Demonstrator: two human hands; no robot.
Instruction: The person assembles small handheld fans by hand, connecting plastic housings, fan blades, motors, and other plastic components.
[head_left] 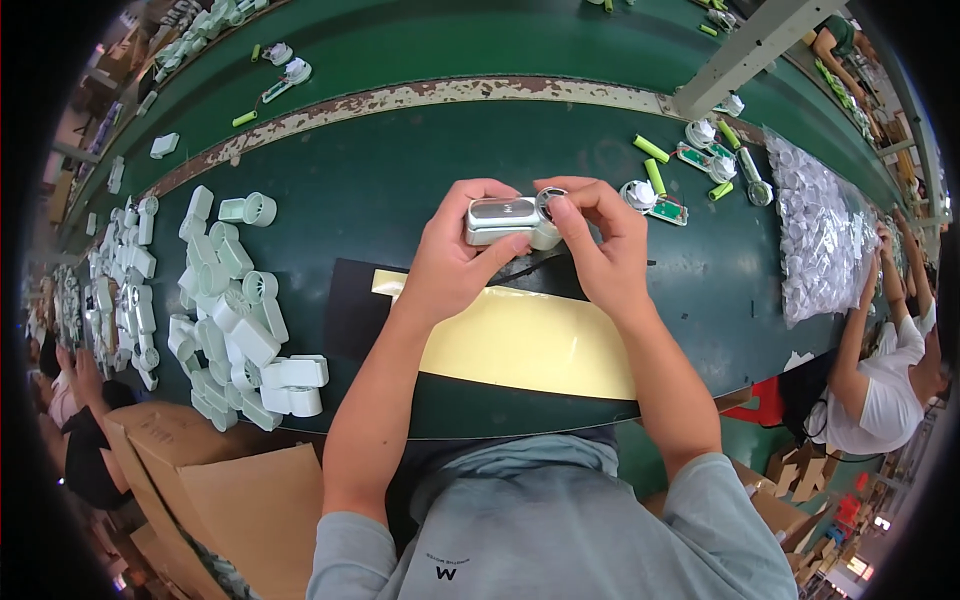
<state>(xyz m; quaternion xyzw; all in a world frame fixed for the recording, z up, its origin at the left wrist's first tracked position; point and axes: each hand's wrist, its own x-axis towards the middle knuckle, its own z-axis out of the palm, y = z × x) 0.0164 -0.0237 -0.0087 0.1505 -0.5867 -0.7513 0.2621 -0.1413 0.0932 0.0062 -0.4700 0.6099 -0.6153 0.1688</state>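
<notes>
Between my hands, above the middle of the bench, is a pale green handheld fan housing (488, 235) with a long grey panel and a round ring-shaped head. My left hand (450, 250) is closed round the housing's body, its thumb along the near side. The fingers and thumb of my right hand (612, 245) grip the round head at the other end. Whatever sits inside that head is too small to make out. Under my wrists lies a glossy pale yellow sheet (530, 345), partly over a black mat (355, 300).
Many loose pale green housings (230, 330) are heaped at left. Green battery cells (650, 149) and circuit boards with white motor parts (668, 210) lie at far right, near a clear bag of small parts (815, 230). A metal post (755, 50) rises behind; a co-worker (880, 390) sits at right.
</notes>
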